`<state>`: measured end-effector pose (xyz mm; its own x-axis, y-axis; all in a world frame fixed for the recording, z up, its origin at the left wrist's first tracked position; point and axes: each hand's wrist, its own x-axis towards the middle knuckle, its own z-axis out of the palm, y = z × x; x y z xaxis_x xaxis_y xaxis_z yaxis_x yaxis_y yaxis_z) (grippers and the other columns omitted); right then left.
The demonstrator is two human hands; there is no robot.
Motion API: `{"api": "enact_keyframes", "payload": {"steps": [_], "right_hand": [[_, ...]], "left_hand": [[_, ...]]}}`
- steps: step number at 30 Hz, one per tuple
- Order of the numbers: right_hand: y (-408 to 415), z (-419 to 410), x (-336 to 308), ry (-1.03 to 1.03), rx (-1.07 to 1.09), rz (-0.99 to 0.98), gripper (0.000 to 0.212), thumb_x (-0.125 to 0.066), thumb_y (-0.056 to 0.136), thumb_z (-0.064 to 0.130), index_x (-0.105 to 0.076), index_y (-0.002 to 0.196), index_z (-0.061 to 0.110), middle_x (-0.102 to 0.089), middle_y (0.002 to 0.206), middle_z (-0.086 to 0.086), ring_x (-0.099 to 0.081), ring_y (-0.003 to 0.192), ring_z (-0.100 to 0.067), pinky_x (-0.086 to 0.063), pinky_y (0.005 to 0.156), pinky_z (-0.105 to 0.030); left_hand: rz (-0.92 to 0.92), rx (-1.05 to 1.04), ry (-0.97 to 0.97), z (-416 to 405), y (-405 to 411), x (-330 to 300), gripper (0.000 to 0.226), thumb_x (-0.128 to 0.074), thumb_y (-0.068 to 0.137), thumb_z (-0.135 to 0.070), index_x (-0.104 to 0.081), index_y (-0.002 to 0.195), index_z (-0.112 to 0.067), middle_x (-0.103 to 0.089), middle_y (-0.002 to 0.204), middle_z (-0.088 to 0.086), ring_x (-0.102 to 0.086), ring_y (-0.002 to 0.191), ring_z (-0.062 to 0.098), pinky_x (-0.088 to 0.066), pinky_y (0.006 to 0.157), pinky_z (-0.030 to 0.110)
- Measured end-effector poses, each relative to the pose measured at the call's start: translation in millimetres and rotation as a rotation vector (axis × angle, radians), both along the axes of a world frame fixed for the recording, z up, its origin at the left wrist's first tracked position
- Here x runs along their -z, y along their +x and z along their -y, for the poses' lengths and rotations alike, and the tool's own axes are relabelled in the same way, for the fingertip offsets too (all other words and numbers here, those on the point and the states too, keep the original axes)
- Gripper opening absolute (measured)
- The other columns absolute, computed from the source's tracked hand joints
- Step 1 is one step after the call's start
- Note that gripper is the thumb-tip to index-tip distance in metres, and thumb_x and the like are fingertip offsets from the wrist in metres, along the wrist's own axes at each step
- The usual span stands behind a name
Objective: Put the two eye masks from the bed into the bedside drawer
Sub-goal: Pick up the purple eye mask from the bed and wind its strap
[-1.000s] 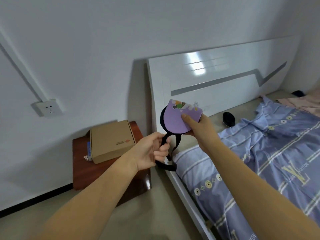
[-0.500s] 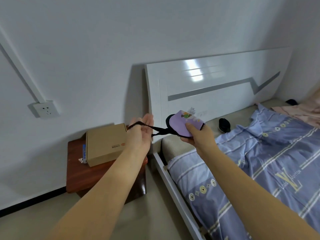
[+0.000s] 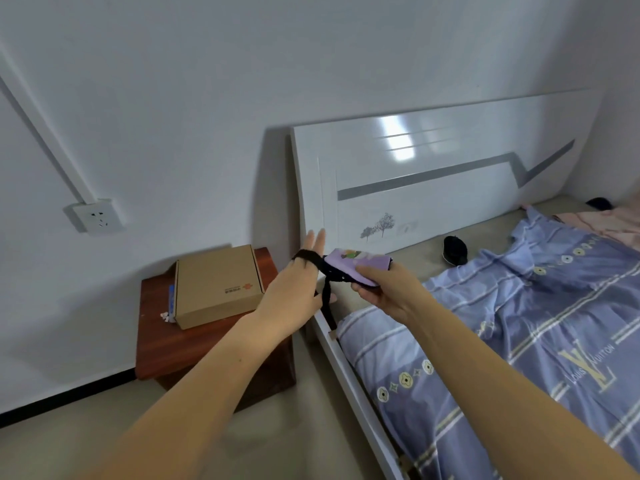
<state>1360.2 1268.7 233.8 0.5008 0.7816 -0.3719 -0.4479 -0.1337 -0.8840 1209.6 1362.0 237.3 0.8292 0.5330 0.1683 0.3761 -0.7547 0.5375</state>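
A purple eye mask with a black back and strap is pinched in my right hand, held level over the bed's near corner. Its black strap loops around the outstretched fingers of my left hand, and a loose end hangs down. A second, black eye mask lies on the bare mattress beside the headboard. The red-brown bedside cabinet stands left of the bed; its drawer front faces away and is hidden.
A cardboard box lies on the cabinet top with small bits beside it. A white headboard stands against the wall, a blue patterned quilt covers the bed, and a wall socket is at the left.
My view dropped and closed in. The mask was lowered and laid flat in my right hand, and my left hand opened its fingers with the strap wrapped round them.
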Motion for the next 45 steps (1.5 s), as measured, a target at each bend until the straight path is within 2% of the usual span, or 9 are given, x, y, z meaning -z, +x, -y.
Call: {"api": "enact_keyframes", "payload": {"steps": [4, 9, 14, 18, 21, 24, 36, 41, 45], "right_hand": [[14, 9, -8, -0.143, -0.318, 0.121, 0.020, -0.068, 0.082, 0.022, -0.064, 0.095, 0.008, -0.067, 0.061, 0.002, -0.061, 0.049, -0.009, -0.052, 0.047, -0.017], [13, 8, -25, -0.155, -0.547, 0.776, 0.036, -0.065, 0.080, 0.037, -0.050, 0.112, 0.036, -0.066, 0.102, 0.010, -0.062, 0.096, -0.003, -0.046, 0.076, -0.018], [3, 6, -39, -0.010, -0.691, 0.573, 0.011, -0.057, 0.077, 0.014, -0.065, 0.083, 0.015, -0.070, 0.067, 0.005, -0.068, 0.071, -0.012, -0.051, 0.058, -0.016], [6, 6, -33, 0.003, -0.477, 0.749, 0.027, -0.048, 0.086, -0.001, -0.064, 0.106, 0.007, -0.062, 0.110, -0.024, -0.062, 0.102, -0.029, -0.044, 0.067, -0.004], [19, 8, -33, 0.040, -0.362, 0.743, 0.031, -0.048, 0.085, 0.000, -0.065, 0.071, 0.022, -0.065, 0.073, -0.002, -0.058, 0.065, -0.008, -0.045, 0.067, -0.024], [31, 14, -25, -0.013, -0.290, 0.741, 0.034, -0.047, 0.087, 0.004, -0.066, 0.067, 0.023, -0.064, 0.069, 0.001, -0.055, 0.067, -0.014, -0.042, 0.065, -0.025], [43, 26, -17, 0.224, -0.643, -0.197, 0.026, -0.054, 0.086, 0.024, -0.070, 0.102, 0.011, -0.071, 0.086, 0.000, -0.066, 0.067, -0.011, -0.053, 0.059, -0.024], [14, -3, 13, -0.121, -0.663, 0.242, 0.022, -0.055, 0.090, 0.036, -0.071, 0.087, 0.021, -0.052, 0.066, 0.005, -0.046, 0.050, -0.004, -0.042, 0.045, -0.014], [-14, -24, 62, -0.203, -0.741, 0.214, 0.022, -0.058, 0.090, 0.023, -0.069, 0.071, 0.020, -0.046, 0.062, 0.002, -0.045, 0.048, -0.005, -0.048, 0.046, -0.018]], "left_hand": [[0.240, 0.211, 0.160, 0, 0, -15, 0.046, -0.059, 0.080, 0.001, -0.061, 0.118, -0.024, -0.047, 0.140, -0.003, -0.025, 0.134, 0.007, -0.010, 0.115, 0.028], [0.230, 0.403, 0.134, 16, -1, -28, 0.023, -0.059, 0.083, -0.009, -0.073, 0.098, -0.019, -0.026, 0.140, -0.017, 0.000, 0.135, -0.014, 0.004, 0.112, 0.007], [0.007, 0.204, 0.074, 32, 41, -52, 0.048, -0.044, 0.091, 0.002, -0.037, 0.137, -0.006, -0.012, 0.155, 0.002, -0.012, 0.144, 0.024, -0.012, 0.115, 0.028], [0.187, 0.522, 0.082, 40, 7, -54, 0.035, -0.053, 0.081, 0.000, -0.070, 0.106, -0.018, -0.032, 0.146, -0.007, -0.015, 0.138, -0.001, -0.012, 0.113, 0.009], [0.250, 0.426, 0.040, 35, 2, -50, 0.033, -0.058, 0.083, 0.000, -0.069, 0.107, -0.019, -0.060, 0.129, 0.000, -0.044, 0.124, 0.002, -0.031, 0.108, 0.012], [0.328, 0.310, 0.068, 31, 0, -46, 0.033, -0.058, 0.082, 0.003, -0.067, 0.109, -0.015, -0.062, 0.119, -0.004, -0.047, 0.117, -0.002, -0.032, 0.105, 0.009], [0.369, 0.044, -0.009, 11, -16, 2, 0.048, -0.053, 0.077, 0.019, -0.071, 0.102, -0.018, -0.040, 0.136, -0.011, -0.033, 0.133, 0.006, -0.030, 0.113, 0.026], [0.392, -0.055, -0.015, 6, -36, 35, 0.046, -0.050, 0.073, 0.020, -0.072, 0.098, -0.012, -0.048, 0.129, -0.001, -0.045, 0.124, 0.010, -0.036, 0.108, 0.021], [0.369, -0.223, -0.134, 7, -67, 82, 0.048, -0.048, 0.068, 0.020, -0.072, 0.099, -0.009, -0.056, 0.117, 0.000, -0.057, 0.112, 0.018, -0.040, 0.100, 0.013]]}}
